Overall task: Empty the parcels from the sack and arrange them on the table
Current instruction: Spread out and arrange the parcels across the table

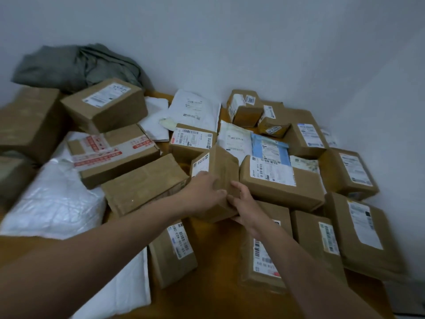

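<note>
One box point(222, 171) — long axis near upright

Left arm: bare, stretched forward from lower left. Left hand point(202, 194): fingers curled over the near face of a small brown cardboard parcel point(222, 166). Right arm: bare, stretched forward from lower right. Right hand point(247, 207): clasps the same parcel's lower corner, just beside the left.

Bare left hand point(204, 194) and right hand point(247, 208), forearms seemingly bare too, though blurred.
</note>
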